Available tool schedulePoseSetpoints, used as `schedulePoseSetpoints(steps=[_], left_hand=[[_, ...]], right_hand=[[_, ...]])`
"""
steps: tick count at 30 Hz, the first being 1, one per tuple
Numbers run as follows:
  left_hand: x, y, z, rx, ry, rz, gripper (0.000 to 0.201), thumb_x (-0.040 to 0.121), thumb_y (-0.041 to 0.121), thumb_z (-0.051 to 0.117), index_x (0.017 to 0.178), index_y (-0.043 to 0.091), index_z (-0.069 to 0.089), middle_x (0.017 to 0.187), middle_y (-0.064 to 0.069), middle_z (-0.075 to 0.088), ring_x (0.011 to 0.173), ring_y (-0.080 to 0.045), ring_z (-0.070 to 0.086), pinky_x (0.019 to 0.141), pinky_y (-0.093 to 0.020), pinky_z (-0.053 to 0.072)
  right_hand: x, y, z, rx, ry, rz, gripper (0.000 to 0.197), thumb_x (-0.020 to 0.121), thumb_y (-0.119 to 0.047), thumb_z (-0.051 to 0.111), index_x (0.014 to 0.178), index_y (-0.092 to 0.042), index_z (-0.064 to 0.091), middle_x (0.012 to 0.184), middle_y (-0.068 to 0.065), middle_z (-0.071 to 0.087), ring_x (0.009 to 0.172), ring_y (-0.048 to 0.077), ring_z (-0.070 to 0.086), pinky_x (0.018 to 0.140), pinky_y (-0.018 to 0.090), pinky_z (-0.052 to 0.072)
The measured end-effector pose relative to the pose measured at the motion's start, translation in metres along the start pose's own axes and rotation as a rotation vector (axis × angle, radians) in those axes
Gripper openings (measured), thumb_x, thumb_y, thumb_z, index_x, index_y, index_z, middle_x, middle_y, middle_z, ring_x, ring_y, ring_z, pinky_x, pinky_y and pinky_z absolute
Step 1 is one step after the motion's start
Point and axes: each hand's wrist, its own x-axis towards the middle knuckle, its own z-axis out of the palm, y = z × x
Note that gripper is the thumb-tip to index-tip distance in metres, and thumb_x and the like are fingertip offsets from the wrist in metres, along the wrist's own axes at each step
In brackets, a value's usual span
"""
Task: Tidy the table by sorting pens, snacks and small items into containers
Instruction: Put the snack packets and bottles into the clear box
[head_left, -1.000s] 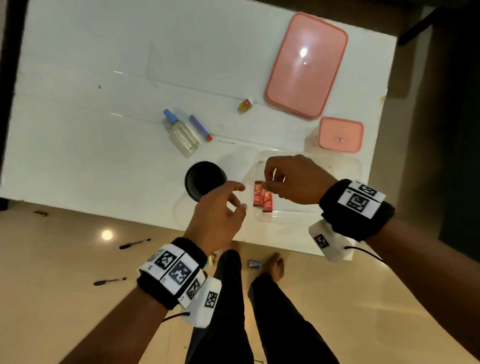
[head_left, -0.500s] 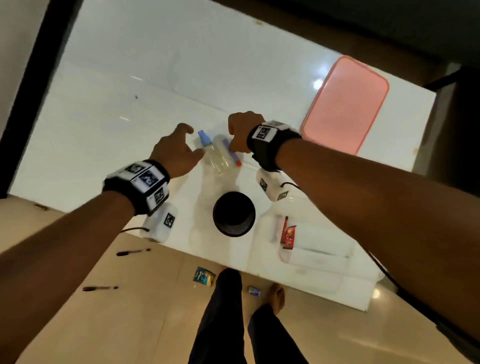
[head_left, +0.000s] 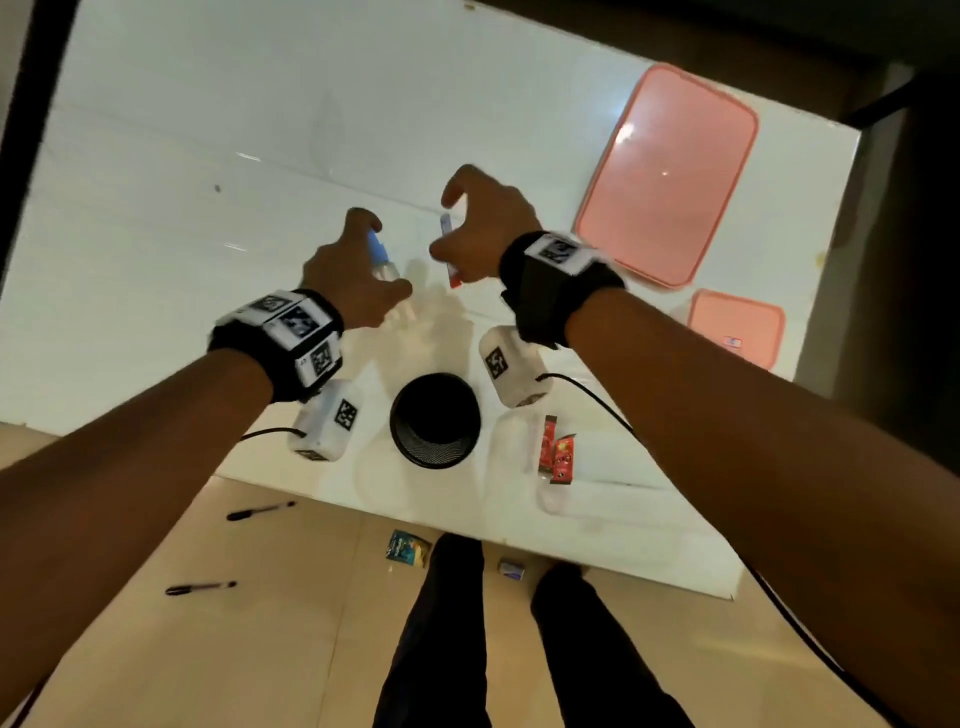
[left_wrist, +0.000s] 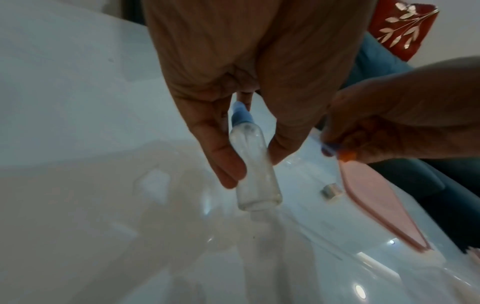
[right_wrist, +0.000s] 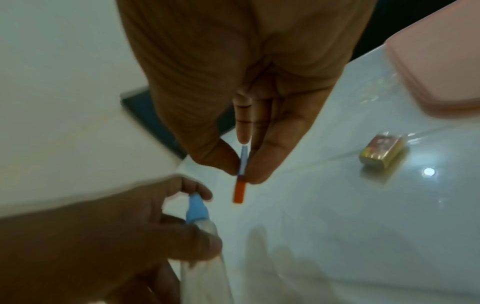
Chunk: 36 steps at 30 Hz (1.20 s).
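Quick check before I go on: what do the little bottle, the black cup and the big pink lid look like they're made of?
Little bottle: clear, probably plastic; the table shows through it, and it has a matte blue cap.
Black cup: looks like metal mesh; a fine grid shows on its inner wall.
Big pink lid: likely smooth glossy plastic; it shows a sharp light glint and has a moulded rim.

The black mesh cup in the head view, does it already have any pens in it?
No. The black mesh cup looks dark and empty inside, and two pens lie on the floor.
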Motion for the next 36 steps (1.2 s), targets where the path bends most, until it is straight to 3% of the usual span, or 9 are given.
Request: schedulePoseSetpoints(steps=[5,8,11,14,17,23,28,32,36], left_hand=[[-0.058,0.035,-0.024,-0.027,0.15,0.212,0.069,0.079,0.027,0.074,0.135,0.03,0.033,0.096,-0.001,0.062,0.079,-0.024,0.064,0.077,-0.03,0.041],[-0.108,0.067,-0.029,-0.111,0.169,0.269,0.069,0.08,0.027,0.074,0.135,0.037,0.033,0.096,0.004,0.06,0.066,-0.005,0.064,0.067,-0.023,0.043],[-0.151,0.089,-0.014,-0.186,0.128,0.304,0.071,0.078,0.026,0.076,0.134,0.043,0.034,0.095,0.008,0.061,0.064,-0.004,0.064,0.065,-0.022,0.049],[-0.179,0.097,0.026,-0.186,0.008,0.295,0.075,0.077,0.024,0.075,0.135,0.047,0.034,0.09,0.01,0.062,0.063,-0.009,0.065,0.064,-0.032,0.055],[-0.197,0.089,0.068,-0.142,-0.063,0.286,0.079,0.077,0.024,0.074,0.14,0.045,0.031,0.081,0.013,0.057,0.058,-0.006,0.058,0.061,-0.025,0.046],[-0.225,0.075,0.114,-0.103,-0.108,0.237,0.078,0.079,0.03,0.071,0.139,0.051,0.027,0.099,0.015,0.057,0.063,-0.008,0.063,0.07,-0.031,0.053],[-0.23,0.075,0.133,-0.063,-0.109,0.215,0.079,0.08,0.031,0.071,0.142,0.048,0.025,0.1,0.011,0.059,0.073,-0.009,0.062,0.079,-0.036,0.053],[-0.232,0.085,0.144,-0.057,-0.116,0.242,0.082,0.082,0.031,0.069,0.148,0.045,0.021,0.108,0.013,0.058,0.071,-0.004,0.057,0.075,-0.026,0.045],[-0.226,0.099,0.159,-0.07,-0.138,0.289,0.09,0.085,0.027,0.069,0.153,0.038,0.011,0.121,0.007,0.059,0.088,-0.011,0.061,0.079,-0.023,0.044]], right_hand=[[-0.1,0.03,-0.074,0.286,0.08,-0.093,0.037,0.067,-0.008,0.065,0.101,-0.019,0.055,0.059,0.006,0.07,0.05,0.022,0.067,0.056,0.036,0.057],[-0.164,0.08,-0.088,0.299,0.016,-0.011,0.04,0.068,-0.003,0.069,0.099,-0.023,0.055,0.061,0.007,0.07,0.049,0.017,0.063,0.054,0.035,0.051],[-0.198,0.132,-0.074,0.229,-0.073,0.103,0.037,0.072,-0.004,0.072,0.097,-0.025,0.054,0.066,0.005,0.072,0.055,0.016,0.066,0.059,0.037,0.054],[-0.201,0.171,-0.045,0.042,-0.108,0.177,0.034,0.075,-0.012,0.071,0.098,-0.029,0.051,0.069,0.0,0.072,0.064,0.016,0.068,0.06,0.029,0.051],[-0.184,0.189,-0.023,-0.15,-0.151,0.159,0.033,0.077,-0.013,0.064,0.101,-0.029,0.048,0.073,-0.002,0.071,0.072,0.02,0.066,0.059,0.026,0.042],[-0.154,0.203,-0.01,-0.08,-0.169,0.226,0.027,0.078,-0.013,0.066,0.096,-0.029,0.056,0.093,0.003,0.07,0.087,0.024,0.067,0.075,0.032,0.054],[-0.16,0.207,-0.022,-0.171,-0.173,0.149,0.02,0.087,-0.022,0.065,0.106,-0.027,0.061,0.106,-0.001,0.067,0.1,0.021,0.061,0.079,0.028,0.042],[-0.189,0.189,-0.043,0.135,-0.194,0.117,0.019,0.086,-0.028,0.068,0.104,-0.028,0.062,0.091,0.002,0.071,0.088,0.023,0.069,0.086,0.041,0.056],[-0.221,0.175,-0.058,0.484,-0.407,0.108,0.044,0.087,-0.011,0.067,0.126,-0.025,0.055,0.103,0.01,0.072,0.09,0.022,0.07,0.083,0.036,0.059]])
